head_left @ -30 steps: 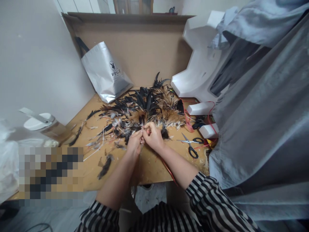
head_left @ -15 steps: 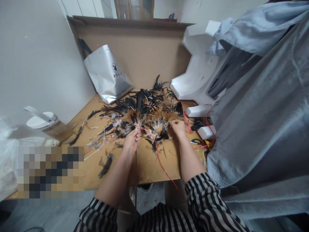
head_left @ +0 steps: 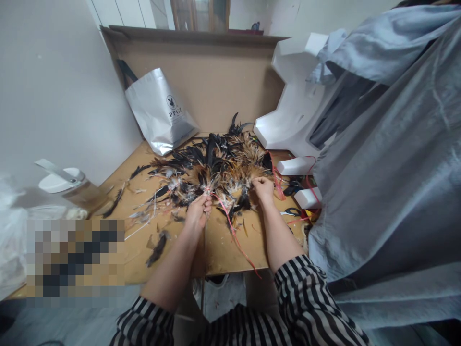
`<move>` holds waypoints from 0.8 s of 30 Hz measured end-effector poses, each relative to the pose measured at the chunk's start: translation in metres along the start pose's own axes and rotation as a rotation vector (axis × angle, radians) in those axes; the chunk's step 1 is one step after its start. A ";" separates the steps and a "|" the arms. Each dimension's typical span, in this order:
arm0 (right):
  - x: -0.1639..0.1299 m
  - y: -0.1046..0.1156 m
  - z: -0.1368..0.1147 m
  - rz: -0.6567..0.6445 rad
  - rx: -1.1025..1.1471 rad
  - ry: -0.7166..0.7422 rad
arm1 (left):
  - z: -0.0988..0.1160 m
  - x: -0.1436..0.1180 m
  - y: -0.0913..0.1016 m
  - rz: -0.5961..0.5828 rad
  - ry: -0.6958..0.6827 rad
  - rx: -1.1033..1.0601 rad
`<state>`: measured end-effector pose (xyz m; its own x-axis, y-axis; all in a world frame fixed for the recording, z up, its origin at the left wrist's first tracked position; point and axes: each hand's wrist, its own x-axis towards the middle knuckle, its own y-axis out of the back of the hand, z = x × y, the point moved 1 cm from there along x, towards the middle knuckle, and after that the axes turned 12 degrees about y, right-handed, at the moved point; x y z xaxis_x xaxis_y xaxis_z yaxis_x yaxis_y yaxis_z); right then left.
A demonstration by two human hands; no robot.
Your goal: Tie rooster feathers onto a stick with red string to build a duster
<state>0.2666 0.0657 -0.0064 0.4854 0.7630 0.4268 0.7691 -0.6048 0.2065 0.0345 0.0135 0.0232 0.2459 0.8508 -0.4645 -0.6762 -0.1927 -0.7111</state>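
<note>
Left hand (head_left: 199, 210): pinching a feather bunch (head_left: 202, 178) at its base, front of the pile (head_left: 248, 149); red string (head_left: 230, 226) trailing off
Right hand (head_left: 264, 191): curled at the pile, can't tell if it's gripping anything
Scissors (head_left: 293, 212): partly behind right forearm (head_left: 283, 238)
Table (head_left: 223, 257): tan, feather-littered
Back: cardboard (head_left: 209, 72)

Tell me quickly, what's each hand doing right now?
Left hand: closed, holding a feather bundle with pink string at its base.
Right hand: closed in a pinch at the feather pile; whether it grips anything can't be told.
</note>
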 end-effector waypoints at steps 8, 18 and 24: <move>-0.014 -0.002 -0.042 -0.047 0.591 -0.218 | 0.000 0.001 0.001 0.031 -0.021 -0.015; -0.030 -0.015 -0.058 -0.224 0.855 -0.271 | -0.002 0.005 0.004 0.035 -0.070 0.023; -0.058 -0.034 -0.080 -0.220 0.648 0.003 | -0.007 0.010 0.009 0.062 -0.176 0.118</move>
<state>0.1791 0.0239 0.0317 0.2890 0.8511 0.4383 0.9437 -0.1763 -0.2799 0.0362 0.0165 0.0086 0.0829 0.9133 -0.3987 -0.7655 -0.1978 -0.6123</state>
